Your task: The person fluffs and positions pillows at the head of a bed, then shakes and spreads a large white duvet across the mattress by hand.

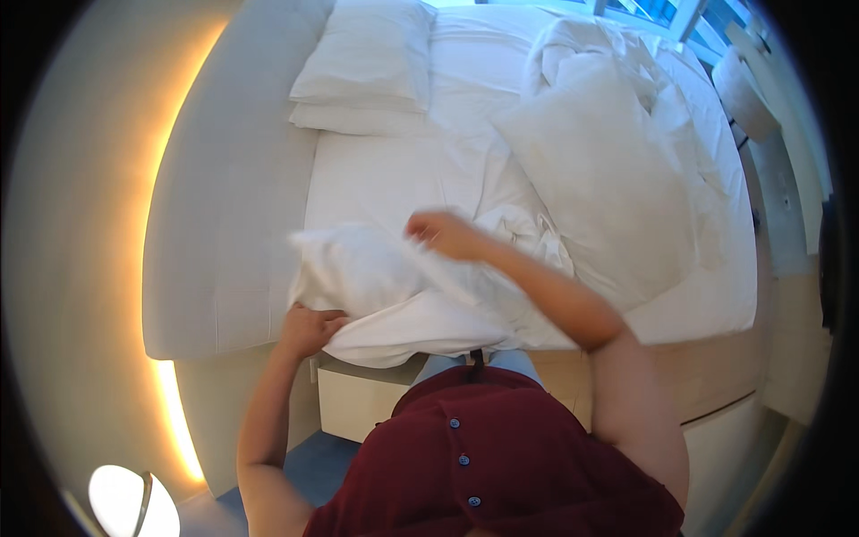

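A single view looks from the person's head, through a wide fisheye lens, steeply down over the dark red shirt (501, 447) and forward across the bed (367, 179). The shirt is very near at the lower edge, the white bedding (358, 268) lies farther off, and the window (687, 16) is farthest, at upper right.

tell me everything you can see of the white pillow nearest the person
The white pillow looks soft and fabric-covered, its surface creased and partly motion-blurred. It lies on the near side of the bed, close to the headboard, with smooth loose white cloth along its near edge, possibly its cover. The left hand touches its near left corner; the right hand, blurred, is by its right side.
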A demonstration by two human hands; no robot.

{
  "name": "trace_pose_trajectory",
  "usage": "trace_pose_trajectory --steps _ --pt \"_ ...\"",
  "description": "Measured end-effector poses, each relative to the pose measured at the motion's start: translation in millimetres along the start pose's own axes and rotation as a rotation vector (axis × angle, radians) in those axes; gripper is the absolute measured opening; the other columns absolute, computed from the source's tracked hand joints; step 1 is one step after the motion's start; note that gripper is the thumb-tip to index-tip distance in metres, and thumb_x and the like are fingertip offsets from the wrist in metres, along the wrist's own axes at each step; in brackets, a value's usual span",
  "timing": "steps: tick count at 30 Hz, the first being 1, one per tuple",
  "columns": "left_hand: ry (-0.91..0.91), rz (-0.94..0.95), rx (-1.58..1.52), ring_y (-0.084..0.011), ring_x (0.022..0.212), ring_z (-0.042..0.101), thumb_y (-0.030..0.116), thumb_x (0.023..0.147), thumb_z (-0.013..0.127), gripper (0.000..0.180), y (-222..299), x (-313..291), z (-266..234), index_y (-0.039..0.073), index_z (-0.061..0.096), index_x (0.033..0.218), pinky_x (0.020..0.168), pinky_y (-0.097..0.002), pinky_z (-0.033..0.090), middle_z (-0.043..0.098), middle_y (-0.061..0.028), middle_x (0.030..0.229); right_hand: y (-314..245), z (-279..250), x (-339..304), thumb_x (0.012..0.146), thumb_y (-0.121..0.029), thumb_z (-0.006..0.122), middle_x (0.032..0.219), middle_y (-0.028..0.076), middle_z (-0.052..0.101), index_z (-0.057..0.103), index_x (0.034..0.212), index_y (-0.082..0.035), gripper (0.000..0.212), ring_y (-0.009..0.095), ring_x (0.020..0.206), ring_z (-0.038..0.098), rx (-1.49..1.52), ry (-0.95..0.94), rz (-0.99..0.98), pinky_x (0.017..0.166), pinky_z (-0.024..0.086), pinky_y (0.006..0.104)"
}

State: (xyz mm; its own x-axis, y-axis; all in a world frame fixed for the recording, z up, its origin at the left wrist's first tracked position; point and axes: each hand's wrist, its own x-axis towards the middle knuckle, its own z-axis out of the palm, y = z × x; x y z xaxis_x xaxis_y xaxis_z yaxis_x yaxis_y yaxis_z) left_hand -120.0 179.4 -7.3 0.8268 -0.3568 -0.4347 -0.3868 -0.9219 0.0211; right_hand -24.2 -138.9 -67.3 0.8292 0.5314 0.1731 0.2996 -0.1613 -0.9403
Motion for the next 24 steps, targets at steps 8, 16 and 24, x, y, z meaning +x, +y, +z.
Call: trace_pose_trajectory --steps 8,16,24 --pt "-0.091 0.010 0.027 -0.0190 0.059 0.058 0.033 0.078 0.052 0.025 60 0 14 0.016 0.068 0.068 0.073 -0.0354 0.035 0.061 -0.0042 0.058 -31 67 -51 0.076 -0.028 0.059 0.102 0.020 0.052 0.054 0.098 0.001 0.037 0.028 0.097 0.052 -0.570 0.108 0.296 0.078 0.044 0.0390" --pt "0.173 0.114 -0.313 -0.0237 0.083 0.054 0.039 0.073 0.059 0.035 135 -3 33 0.010 0.056 0.091 0.074 -0.0386 0.036 0.056 -0.0090 0.091 11 107 -29 0.078 -0.039 0.053 0.074 0.023 0.060 0.060 0.076 0.004 0.044 0.040 0.071 0.058 -0.369 -0.183 0.288 0.065 0.047 0.0435" --pt "-0.063 0.135 -0.407 -0.0331 0.066 0.058 0.037 0.076 0.052 0.033 232 17 57 0.006 0.061 0.069 0.065 -0.0421 0.043 0.060 -0.0137 0.066 -29 93 104 0.076 -0.030 0.055 0.074 0.022 0.060 0.059 0.080 0.009 0.039 0.031 0.058 0.059 0.093 0.048 0.633 0.055 0.048 0.0380"
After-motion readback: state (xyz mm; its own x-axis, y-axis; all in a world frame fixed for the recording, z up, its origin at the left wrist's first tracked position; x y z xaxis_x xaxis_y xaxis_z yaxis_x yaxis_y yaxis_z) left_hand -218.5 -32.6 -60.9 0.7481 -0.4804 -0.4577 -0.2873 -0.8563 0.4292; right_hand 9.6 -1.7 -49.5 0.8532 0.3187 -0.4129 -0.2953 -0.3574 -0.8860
